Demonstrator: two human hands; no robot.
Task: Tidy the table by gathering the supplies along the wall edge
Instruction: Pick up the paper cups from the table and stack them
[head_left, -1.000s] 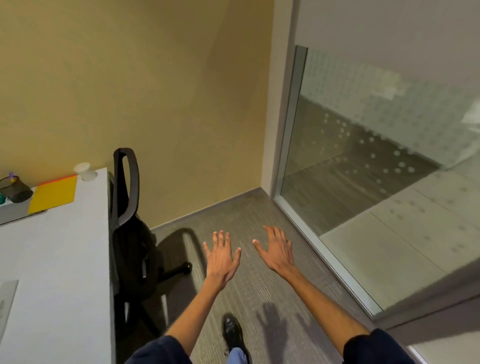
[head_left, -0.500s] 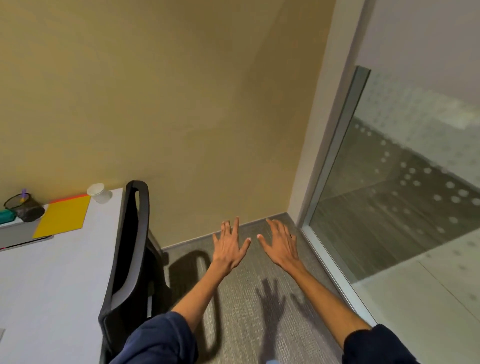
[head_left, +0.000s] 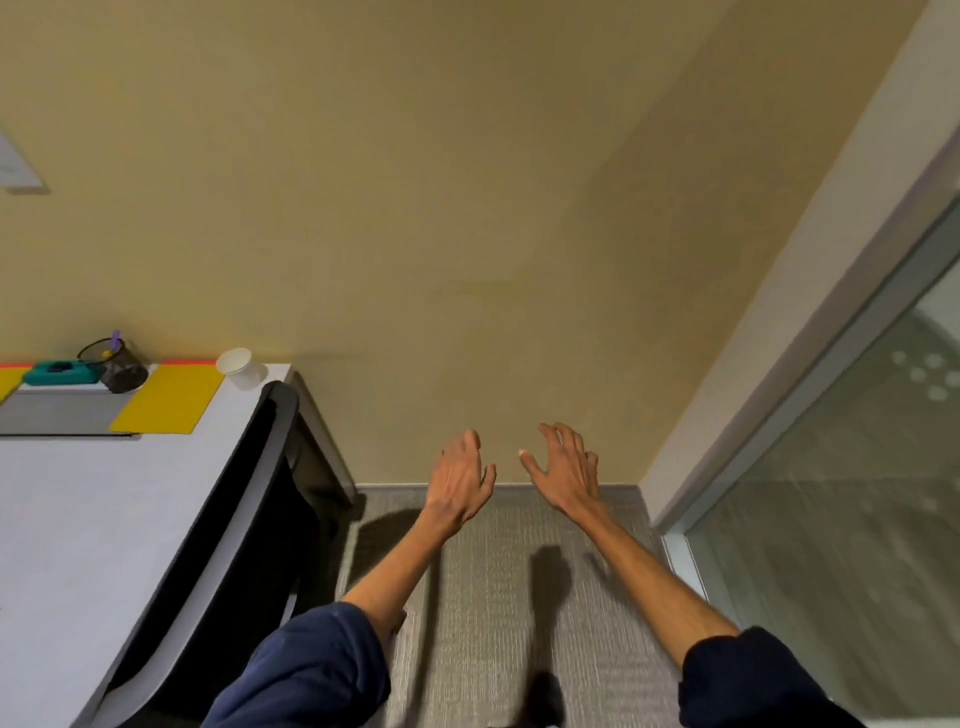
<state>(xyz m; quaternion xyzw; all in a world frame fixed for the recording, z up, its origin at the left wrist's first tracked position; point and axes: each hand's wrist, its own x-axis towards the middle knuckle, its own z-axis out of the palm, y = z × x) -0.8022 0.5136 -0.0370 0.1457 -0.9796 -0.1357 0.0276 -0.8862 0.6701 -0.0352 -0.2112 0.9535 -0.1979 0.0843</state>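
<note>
Fingers (head_left: 558, 435) on our right hand (head_left: 563, 470) and left hand (head_left: 460, 475) curl loosely, a little apart, holding nothing, with both arms stretched out over grey carpet (head_left: 493, 597) toward twelve o'clock. At nine o'clock, the supplies line the wall edge of the white bench (head_left: 78, 519): a paper cup (head_left: 236, 364), a yellow sheet (head_left: 169, 397), a dark mesh pot (head_left: 119, 366), a teal object (head_left: 54, 373) and a flat grey slab (head_left: 57, 413). A black chair (head_left: 223, 519) stands between bench and hands.

Single head-worn wide-angle view, facing forward and down at the tan wall (head_left: 467, 208) and carpet (head_left: 483, 597); left hand (head_left: 460, 475) and right hand (head_left: 563, 467) near, low centre; table (head_left: 78, 519) seen from above along left edge, glass partition (head_left: 857, 519) at right edge
</note>
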